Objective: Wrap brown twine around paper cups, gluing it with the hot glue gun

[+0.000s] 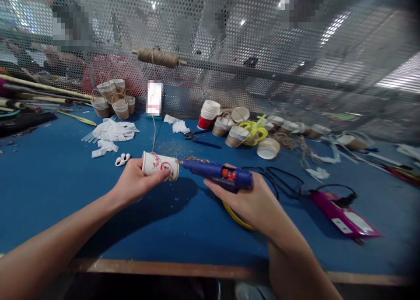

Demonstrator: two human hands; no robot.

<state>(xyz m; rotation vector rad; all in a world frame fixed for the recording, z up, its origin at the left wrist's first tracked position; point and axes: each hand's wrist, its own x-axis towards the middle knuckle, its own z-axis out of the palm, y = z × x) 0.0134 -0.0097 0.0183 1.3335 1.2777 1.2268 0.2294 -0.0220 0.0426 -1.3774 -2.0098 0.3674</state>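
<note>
Your left hand (pixel 131 182) grips the cup (pixel 151 163) near twelve o'clock, your right hand (pixel 259 203) holds the glue gun (pixel 206 170) at its three o'clock end, and the twine (pixel 154 133) seems barely begun, unlike the wrapped cups (pixel 121 109) at eleven

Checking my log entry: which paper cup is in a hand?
The white cup with red print, held sideways in the left hand, one end near the glue gun in the right hand. The stacked cups and twine-wrapped cups are unheld.
</note>
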